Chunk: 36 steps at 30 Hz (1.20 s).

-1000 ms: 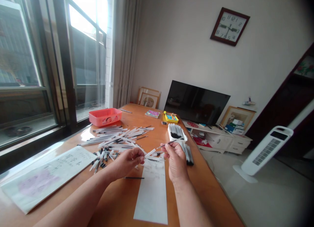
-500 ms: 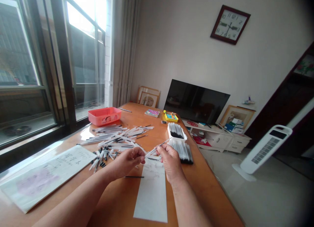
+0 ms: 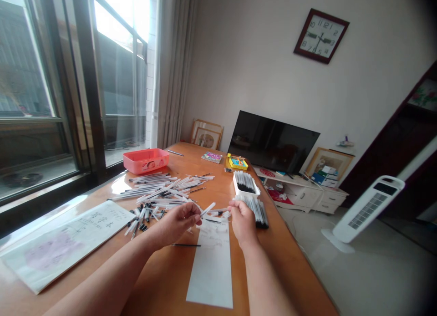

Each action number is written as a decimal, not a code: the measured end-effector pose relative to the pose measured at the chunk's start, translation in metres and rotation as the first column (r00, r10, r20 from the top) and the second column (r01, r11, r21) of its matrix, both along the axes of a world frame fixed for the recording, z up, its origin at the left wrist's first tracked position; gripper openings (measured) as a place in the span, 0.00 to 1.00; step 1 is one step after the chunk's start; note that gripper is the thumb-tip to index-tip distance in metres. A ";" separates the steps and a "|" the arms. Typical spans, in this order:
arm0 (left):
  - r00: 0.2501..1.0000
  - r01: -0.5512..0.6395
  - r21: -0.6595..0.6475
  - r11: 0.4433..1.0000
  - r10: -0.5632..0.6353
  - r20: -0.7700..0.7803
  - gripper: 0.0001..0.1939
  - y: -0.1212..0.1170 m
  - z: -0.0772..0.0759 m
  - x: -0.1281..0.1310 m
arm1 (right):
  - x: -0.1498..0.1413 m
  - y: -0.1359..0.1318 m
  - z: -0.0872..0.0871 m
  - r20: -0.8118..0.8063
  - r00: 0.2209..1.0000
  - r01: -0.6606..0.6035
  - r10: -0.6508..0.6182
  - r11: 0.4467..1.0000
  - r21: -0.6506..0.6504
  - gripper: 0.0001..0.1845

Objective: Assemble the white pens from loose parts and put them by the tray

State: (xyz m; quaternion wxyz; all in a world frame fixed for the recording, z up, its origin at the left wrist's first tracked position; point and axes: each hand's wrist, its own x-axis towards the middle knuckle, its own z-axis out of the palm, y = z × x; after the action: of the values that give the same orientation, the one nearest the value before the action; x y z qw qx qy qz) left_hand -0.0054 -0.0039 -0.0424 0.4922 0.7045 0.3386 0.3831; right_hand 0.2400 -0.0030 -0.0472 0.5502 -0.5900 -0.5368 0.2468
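Note:
My left hand (image 3: 180, 222) is closed in a pinch on a clear white pen barrel (image 3: 209, 209), which sticks out up and to the right. Across a small gap, my right hand (image 3: 243, 219) has its fingertips pressed together; what they hold, if anything, is too small to make out. Short pen pieces (image 3: 220, 212) show between the hands, above a long white paper sheet (image 3: 210, 275). Left of my left hand lie a pile of pen barrels (image 3: 167, 188) and a cluster of black pen caps (image 3: 145, 216). A dark refill (image 3: 186, 245) lies beside the sheet.
A white tray (image 3: 254, 193) of upright-packed pens and a bundle of black-ended pens (image 3: 259, 212) are by the right table edge. A red basket (image 3: 146, 162), a yellow box (image 3: 238, 162), a booklet (image 3: 212, 157) and a writing pad (image 3: 68, 247) are also on the table (image 3: 153, 279).
The slanting pen piece between the hands has left my right fingertips. A barrel now points up from my left hand, and my right hand has shifted slightly right.

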 end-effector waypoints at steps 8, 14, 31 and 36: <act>0.994 -0.021 -0.018 1.000 0.022 0.104 0.15 -0.001 0.006 0.002 | -0.013 0.001 -0.012 0.753 0.657 0.096 0.037 0.987 -0.132 0.22; 0.996 -0.024 -0.030 0.999 0.027 0.088 0.15 -0.001 0.005 0.002 | -0.021 0.000 -0.007 0.808 0.585 0.117 0.067 0.979 -0.166 0.20; 0.995 -0.071 -0.016 0.997 0.072 0.075 0.17 -0.004 0.011 0.002 | -0.027 -0.001 -0.009 0.818 0.573 0.042 0.045 0.996 -0.084 0.16; 0.995 -0.077 -0.010 0.997 0.078 0.069 0.17 -0.004 0.011 0.001 | -0.030 -0.003 -0.008 0.786 0.613 0.007 0.081 0.994 -0.108 0.14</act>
State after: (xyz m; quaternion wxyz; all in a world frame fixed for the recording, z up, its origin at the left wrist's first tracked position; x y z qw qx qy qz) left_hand -0.0040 -0.0077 -0.0314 0.4910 0.6753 0.3498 0.4248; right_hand 0.2102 -0.0064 -0.0548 0.2225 -0.6542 -0.7229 0.0001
